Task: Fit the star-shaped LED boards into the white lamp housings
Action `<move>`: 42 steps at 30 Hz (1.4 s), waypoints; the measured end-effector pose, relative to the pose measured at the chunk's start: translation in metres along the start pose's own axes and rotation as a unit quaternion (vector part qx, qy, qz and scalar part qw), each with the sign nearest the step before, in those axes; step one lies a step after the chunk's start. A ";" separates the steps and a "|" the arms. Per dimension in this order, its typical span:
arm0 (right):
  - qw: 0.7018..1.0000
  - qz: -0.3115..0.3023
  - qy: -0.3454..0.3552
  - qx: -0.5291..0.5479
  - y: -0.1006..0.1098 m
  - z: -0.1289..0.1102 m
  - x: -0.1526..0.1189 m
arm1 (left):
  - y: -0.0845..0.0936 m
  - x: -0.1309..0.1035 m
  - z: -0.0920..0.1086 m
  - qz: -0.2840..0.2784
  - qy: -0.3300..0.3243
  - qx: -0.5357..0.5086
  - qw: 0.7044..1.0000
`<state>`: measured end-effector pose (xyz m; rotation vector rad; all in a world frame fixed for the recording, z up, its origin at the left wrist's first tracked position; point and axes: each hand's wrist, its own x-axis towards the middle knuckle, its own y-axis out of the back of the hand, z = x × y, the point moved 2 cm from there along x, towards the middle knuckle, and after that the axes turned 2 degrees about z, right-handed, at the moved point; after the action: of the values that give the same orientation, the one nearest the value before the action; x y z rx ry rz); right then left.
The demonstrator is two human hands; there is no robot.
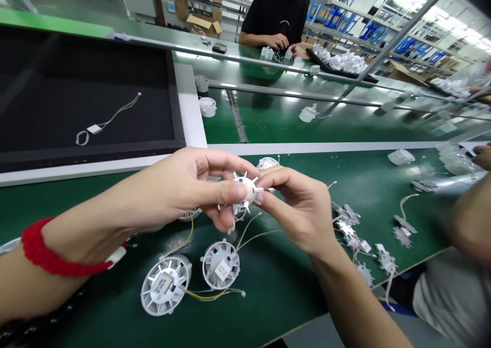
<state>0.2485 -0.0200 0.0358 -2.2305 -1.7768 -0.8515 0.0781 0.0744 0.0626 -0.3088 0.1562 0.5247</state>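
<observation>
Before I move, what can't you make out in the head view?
- Head view: the middle of the white spoked part, partly covered by the left thumb.
- Head view: most of the round housing behind, blocked by the left hand and right hand.
- Head view: print on the square label, too small.
- Head view: the co-worker's arm, cut off by the right edge.
</observation>
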 end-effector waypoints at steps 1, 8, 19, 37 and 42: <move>0.999 -0.015 -0.031 0.027 0.000 0.001 0.001 | 0.000 -0.001 0.003 0.004 -0.002 0.019 1.000; 0.991 -0.029 -0.121 0.052 0.001 0.004 0.000 | 0.001 0.000 0.007 0.017 0.027 0.047 0.998; 0.984 0.000 0.062 -0.164 0.001 -0.002 -0.001 | 0.009 0.002 0.001 -0.021 -0.015 0.079 0.997; 0.984 0.031 -0.130 0.117 -0.002 0.008 -0.004 | -0.004 -0.004 0.001 0.045 0.031 -0.020 0.998; 0.979 0.052 -0.117 0.158 -0.003 0.009 -0.003 | -0.009 -0.006 0.002 0.053 0.046 -0.063 0.996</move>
<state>0.2483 -0.0176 0.0259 -2.2565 -1.7240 -0.2690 0.0783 0.0646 0.0680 -0.4489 0.2300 0.6263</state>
